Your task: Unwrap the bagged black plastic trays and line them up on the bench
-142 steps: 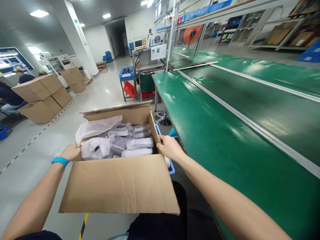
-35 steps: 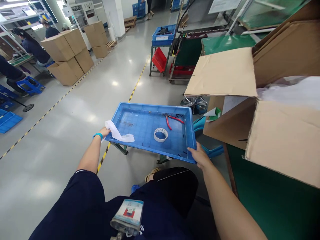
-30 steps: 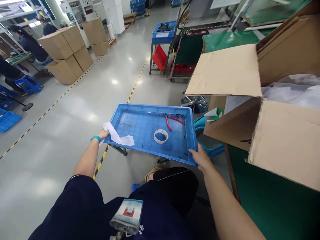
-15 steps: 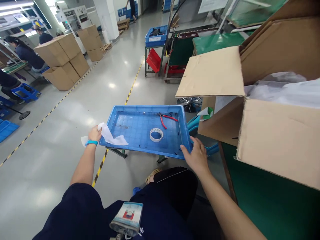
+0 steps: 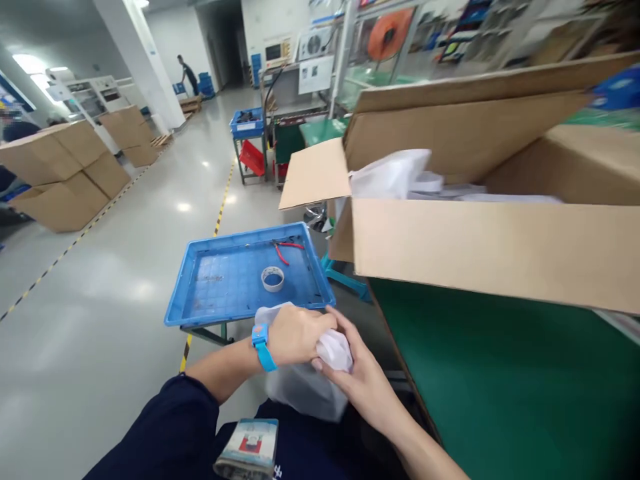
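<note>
Both hands meet over my lap on a crumpled white plastic bag [image 5: 306, 387]. My left hand [image 5: 293, 333], with a blue wristband, is closed on the bag's top. My right hand [image 5: 356, 370] grips the bunched white end beside it. Just beyond them a blue plastic tray [image 5: 200, 303] rests on a low stand, holding a roll of tape [image 5: 273, 278] and red-handled pliers [image 5: 284, 250]. An open cardboard box [image 5: 480, 247] with white bagged items sits on the green table [image 5: 500, 393] to my right.
Stacked cardboard boxes [image 5: 65, 173] stand on the floor at left by a yellow-black floor line. A cart with a blue bin [image 5: 246, 124] and a red bin stands ahead. A person [image 5: 189, 73] bends far down the aisle. A badge [image 5: 246, 447] hangs at my lap.
Both hands have let go of the blue tray, which now rests on its stand. They have come together over my lap on the white bag. My view has swung right.
</note>
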The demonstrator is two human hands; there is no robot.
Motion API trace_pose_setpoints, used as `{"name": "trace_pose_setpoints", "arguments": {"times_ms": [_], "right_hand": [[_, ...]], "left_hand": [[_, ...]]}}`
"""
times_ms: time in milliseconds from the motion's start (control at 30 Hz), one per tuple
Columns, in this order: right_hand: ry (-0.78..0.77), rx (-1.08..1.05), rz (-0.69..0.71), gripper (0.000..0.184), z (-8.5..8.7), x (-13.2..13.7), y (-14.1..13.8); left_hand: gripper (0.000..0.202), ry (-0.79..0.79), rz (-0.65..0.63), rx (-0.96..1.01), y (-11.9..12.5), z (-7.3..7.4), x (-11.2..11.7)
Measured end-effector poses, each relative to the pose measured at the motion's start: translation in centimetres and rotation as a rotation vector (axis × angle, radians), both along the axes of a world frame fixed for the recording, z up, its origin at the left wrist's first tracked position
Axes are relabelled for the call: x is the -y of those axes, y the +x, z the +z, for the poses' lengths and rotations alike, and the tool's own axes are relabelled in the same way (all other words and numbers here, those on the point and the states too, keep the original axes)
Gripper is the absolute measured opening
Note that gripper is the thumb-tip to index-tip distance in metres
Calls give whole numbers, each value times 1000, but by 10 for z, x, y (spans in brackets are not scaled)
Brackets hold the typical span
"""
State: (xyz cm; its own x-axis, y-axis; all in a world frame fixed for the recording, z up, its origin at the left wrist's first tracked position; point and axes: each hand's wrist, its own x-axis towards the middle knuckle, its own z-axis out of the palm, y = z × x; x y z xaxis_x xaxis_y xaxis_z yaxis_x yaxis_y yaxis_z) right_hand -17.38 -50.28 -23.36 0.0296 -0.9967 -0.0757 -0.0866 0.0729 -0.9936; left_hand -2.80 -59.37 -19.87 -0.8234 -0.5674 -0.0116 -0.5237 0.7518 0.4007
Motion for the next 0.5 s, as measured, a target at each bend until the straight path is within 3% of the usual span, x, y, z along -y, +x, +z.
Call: {"name": "trace_pose_setpoints", "arguments": {"times_ms": [100,167,267,400,467,500], "right_hand": [[96,-90,-15,59,7,-29,-36],[81,-141,-84,46,13,-48,-51],[-4,-87,-438,43,18,-70,-55],[-183,-31,-996,41,22,-81,-39],[-279,-23,-1144,38,27,-85,-37],[-312,-10,-1197,36,30,-89,-39]], "left_hand": [[26,61,-38,-40,-12,-3,0],[32,188,-75,-54,-23,-10,-4],[60,538,-195,-173,-50,-27,-23],[109,1075,-394,-426,-93,-51,-71],[113,1358,-452,-382,-106,-56,-95],[104,1429,-466,-315,-110,-57,-104]]}}
